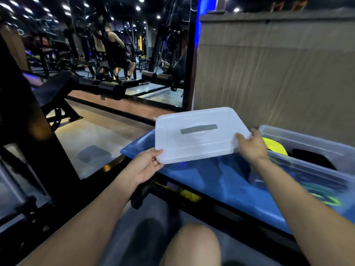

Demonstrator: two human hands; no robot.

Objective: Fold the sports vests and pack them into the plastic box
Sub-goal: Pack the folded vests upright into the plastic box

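- A dim gym with ceiling spotlights, a mirror wall and weight machines; close in, a blue padded bench [226, 181] runs in front of a grey panel wall [278, 73].
- The left hand [148, 166] pinches the near left corner of a translucent white lid [197, 143], thumb on top and fingers under it.
- The right hand [251, 144] grasps the lid's right edge the same way, so the lid hangs tilted over the bench, its grey handle strip [199, 129] facing up.
- Just right of the right hand sits the clear plastic box [307, 139], uncovered, on the bench.
- Inside it lie sports vests [276, 145]: yellow fabric beside something black, with green and dark patterns showing through the near wall. Whether they are folded cannot be told.
- Judging by this, the step in hand concerns the lid, either coming off or going on; which one cannot be told.
- If closing, the next move calls for carrying the lid rightward, squaring it to the rim and pressing down.
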